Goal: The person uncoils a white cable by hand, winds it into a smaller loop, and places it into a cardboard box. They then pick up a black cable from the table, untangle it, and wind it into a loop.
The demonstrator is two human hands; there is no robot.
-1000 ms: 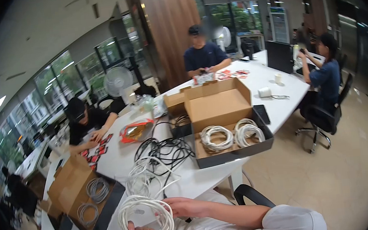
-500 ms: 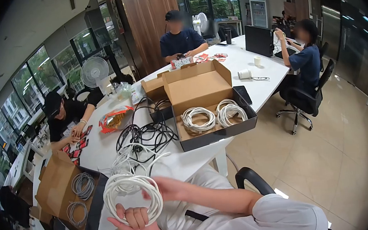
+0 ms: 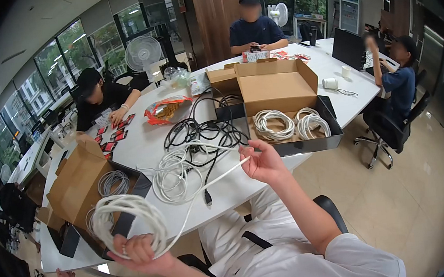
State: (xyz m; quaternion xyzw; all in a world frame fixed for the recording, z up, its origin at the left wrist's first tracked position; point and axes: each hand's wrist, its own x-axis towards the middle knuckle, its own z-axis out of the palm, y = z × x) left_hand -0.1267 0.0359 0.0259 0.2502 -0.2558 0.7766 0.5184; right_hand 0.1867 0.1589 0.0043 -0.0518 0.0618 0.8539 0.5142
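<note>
The fingers of the left hand (image 3: 136, 251) are closed around a white cable coil (image 3: 127, 216) at eight o'clock. The right hand (image 3: 264, 161), raised near centre, pinches the coil's loose tail between narrow fingers. With that tail unwound, this coil looks nearly finished. Beyond, on the counter (image 3: 144, 144), a tangle of cables (image 3: 182, 167) lies unsorted. Two wound coils (image 3: 273, 125) sit in the box (image 3: 281, 83) at one o'clock.

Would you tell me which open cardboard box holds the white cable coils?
The big box beyond the right hand; the box near the left hand holds grey coils.
</note>
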